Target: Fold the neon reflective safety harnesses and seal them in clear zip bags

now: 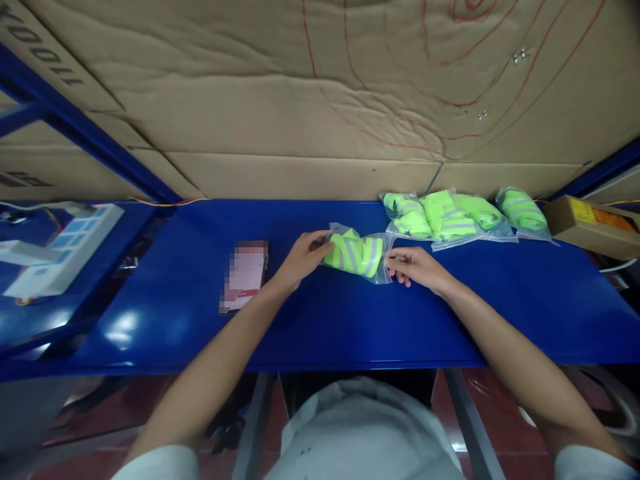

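A clear plastic bag with a folded neon-yellow reflective vest [356,255] lies on the blue table [320,320] in front of me. My left hand [301,257] pinches the bag's left end, fingers closed on it. At the bag's right end, my right hand [414,265] grips the edge with thumb and fingers pressed together. Both forearms reach in from the bottom of the view.
Several more bagged neon vests [450,215] lie in a row at the back right. A phone [245,275] rests left of my hands. A cardboard box [585,225] sits at the far right, a white device [60,250] at the far left. Cardboard sheets [320,100] line the back.
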A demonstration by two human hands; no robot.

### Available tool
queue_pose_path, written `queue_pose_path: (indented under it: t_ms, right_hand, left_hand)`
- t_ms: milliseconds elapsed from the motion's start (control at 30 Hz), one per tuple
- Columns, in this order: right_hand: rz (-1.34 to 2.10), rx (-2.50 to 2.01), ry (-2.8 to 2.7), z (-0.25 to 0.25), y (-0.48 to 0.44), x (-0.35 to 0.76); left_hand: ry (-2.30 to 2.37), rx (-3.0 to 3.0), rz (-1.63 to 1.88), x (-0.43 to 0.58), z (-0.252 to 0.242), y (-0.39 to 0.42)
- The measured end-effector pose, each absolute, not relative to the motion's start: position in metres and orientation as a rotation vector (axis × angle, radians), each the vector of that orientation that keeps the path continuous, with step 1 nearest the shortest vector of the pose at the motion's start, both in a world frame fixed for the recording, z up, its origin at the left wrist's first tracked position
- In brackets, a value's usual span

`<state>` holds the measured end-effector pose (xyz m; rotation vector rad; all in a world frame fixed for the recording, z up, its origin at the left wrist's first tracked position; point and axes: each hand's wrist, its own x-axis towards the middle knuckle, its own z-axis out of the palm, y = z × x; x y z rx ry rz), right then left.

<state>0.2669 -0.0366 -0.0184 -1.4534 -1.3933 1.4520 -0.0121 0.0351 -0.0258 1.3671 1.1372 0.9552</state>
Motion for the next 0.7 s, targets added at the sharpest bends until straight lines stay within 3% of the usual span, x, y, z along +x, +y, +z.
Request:
queue_pose_path:
  t_ms: [333, 700]
  right_hand:
    - [1.388, -1.141, -1.252, -0.009, -0.038, 0.265]
    - [1.403, -1.274, -1.267, -0.009, -0.041, 0.261]
  left_hand:
    - [0.894, 1.095, 1.216, -0.003, -0.009, 0.020]
    - [0.890, 1.027, 1.247, 0.001, -0.004, 0.013]
